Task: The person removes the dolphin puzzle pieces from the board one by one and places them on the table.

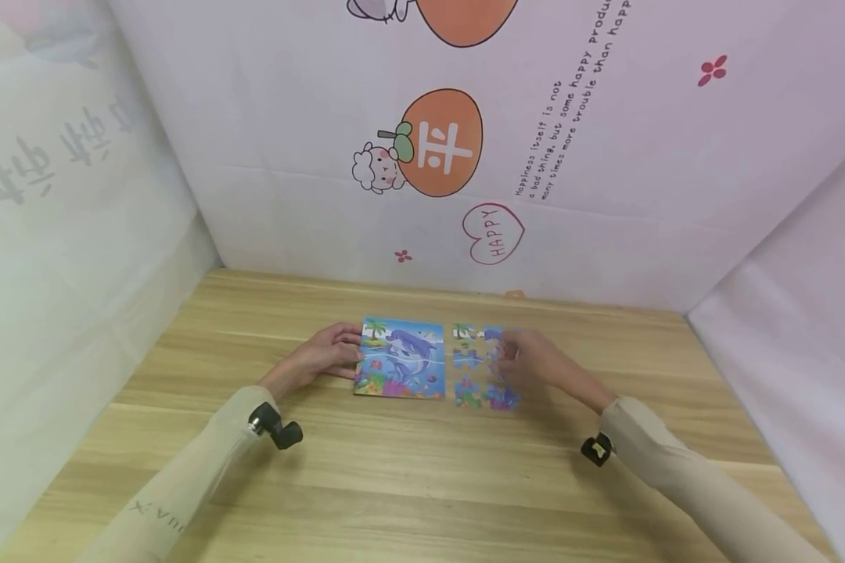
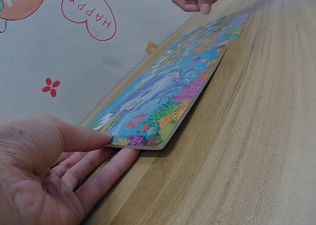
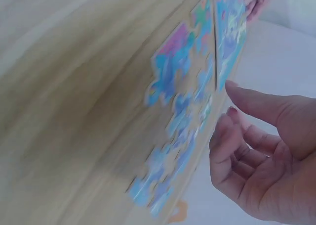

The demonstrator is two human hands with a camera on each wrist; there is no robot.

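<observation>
A square dolphin picture board (image 1: 400, 360) lies flat on the wooden table, with palm trees, blue water and coral printed on it. My left hand (image 1: 321, 352) holds its left edge; in the left wrist view the thumb lies on top of the board (image 2: 163, 96) near a corner and the fingers reach beneath it. Loose jigsaw puzzle pieces (image 1: 467, 358) with the same colours lie just right of the board. Above the far-right pieces hovers my right hand (image 1: 538, 361). In the right wrist view its fingers are loosely bent, thumb apart, and no piece shows between them.
The wooden table (image 1: 394, 485) carries the board and pieces. Behind it hangs a white printed cloth (image 1: 310, 219), with further cloth at the left (image 1: 77, 274) and right (image 1: 782, 313) sides. Small black cameras sit on both sleeved wrists.
</observation>
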